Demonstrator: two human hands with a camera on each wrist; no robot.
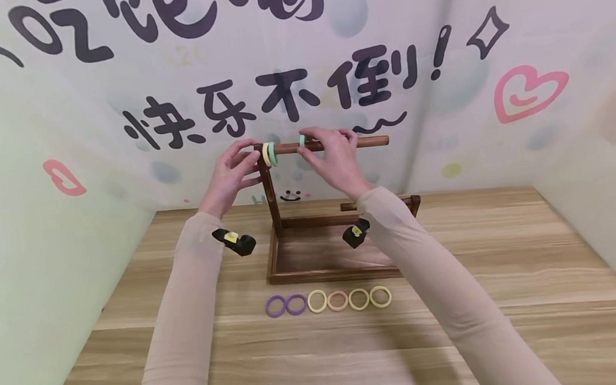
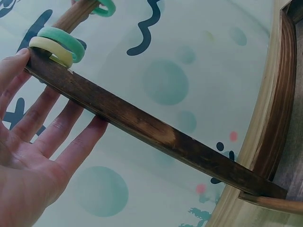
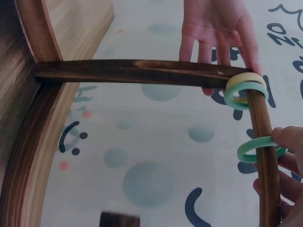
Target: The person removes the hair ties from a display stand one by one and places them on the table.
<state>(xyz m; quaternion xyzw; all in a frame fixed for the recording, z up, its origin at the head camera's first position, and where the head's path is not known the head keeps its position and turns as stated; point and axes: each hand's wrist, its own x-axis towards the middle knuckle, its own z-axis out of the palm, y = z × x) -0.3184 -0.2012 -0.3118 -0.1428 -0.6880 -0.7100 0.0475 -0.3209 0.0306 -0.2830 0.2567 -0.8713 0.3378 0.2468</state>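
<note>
A dark wooden stand has an upright post [image 2: 128, 109] with a round horizontal rod [image 1: 372, 141] at its top. My left hand [image 1: 233, 171] holds the post's upper end, its thumb at the corner and its fingers spread along the side. My right hand [image 1: 336, 158] pinches a green ring [image 3: 251, 149] that encircles the rod partway along. Close to the post, a yellow ring [image 2: 47, 48] and another green ring [image 2: 66, 40] hang on the rod, side by side.
In a row before the stand's tray base [image 1: 326, 274] lie two purple rings [image 1: 276, 306], several yellow rings [image 1: 359, 299] and a pink ring [image 1: 337, 301]. A shorter rod [image 1: 349, 206] sits low at right, partly behind my right arm. A printed wall [image 1: 295, 47] stands behind.
</note>
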